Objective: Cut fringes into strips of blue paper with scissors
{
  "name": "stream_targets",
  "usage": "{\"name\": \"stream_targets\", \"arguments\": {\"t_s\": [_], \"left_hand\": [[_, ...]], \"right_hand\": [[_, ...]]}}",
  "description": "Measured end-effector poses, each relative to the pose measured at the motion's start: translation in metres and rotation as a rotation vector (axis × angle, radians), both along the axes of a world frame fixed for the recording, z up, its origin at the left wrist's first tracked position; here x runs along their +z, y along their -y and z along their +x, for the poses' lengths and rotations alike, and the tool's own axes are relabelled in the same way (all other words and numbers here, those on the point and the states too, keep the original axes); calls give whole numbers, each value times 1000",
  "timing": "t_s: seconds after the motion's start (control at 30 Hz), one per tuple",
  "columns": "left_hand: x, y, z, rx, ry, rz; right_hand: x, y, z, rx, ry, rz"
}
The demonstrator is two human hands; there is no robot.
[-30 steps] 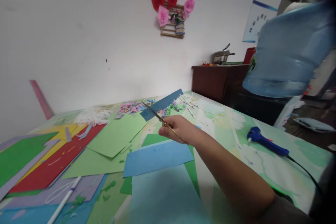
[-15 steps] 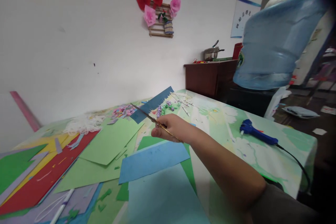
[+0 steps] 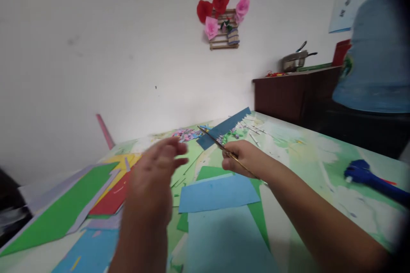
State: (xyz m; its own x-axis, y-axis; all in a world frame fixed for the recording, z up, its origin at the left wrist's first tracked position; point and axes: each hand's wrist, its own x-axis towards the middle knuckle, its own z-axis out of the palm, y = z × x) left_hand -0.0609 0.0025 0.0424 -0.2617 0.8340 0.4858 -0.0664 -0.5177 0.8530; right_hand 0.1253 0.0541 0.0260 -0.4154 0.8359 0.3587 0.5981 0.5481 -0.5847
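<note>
Clasped in my right hand [image 3: 240, 157], scissors [image 3: 221, 146] pointed far and left above the patterned tablecloth [image 3: 297, 155]; I held my left hand [image 3: 155, 168], fingers parted, left of the blue paper strip [image 3: 219, 195].

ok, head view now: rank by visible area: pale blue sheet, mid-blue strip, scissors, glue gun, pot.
1. Pale blue sheet, cut off by the frame
2. Mid-blue strip
3. Glue gun, cut off at right
Last, unranked: scissors and pot. Scissors span longer but are thin; pot stands farther away.
</note>
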Motion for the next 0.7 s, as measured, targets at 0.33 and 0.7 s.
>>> {"name": "stream_targets", "arguments": {"t_s": [0.33, 0.7], "left_hand": [[6, 1, 25, 4, -165, -168], [7, 2, 25, -156, -137, -237]], "right_hand": [[8, 8, -1, 42, 81, 32], [9, 12, -1, 54, 177, 44]]}}
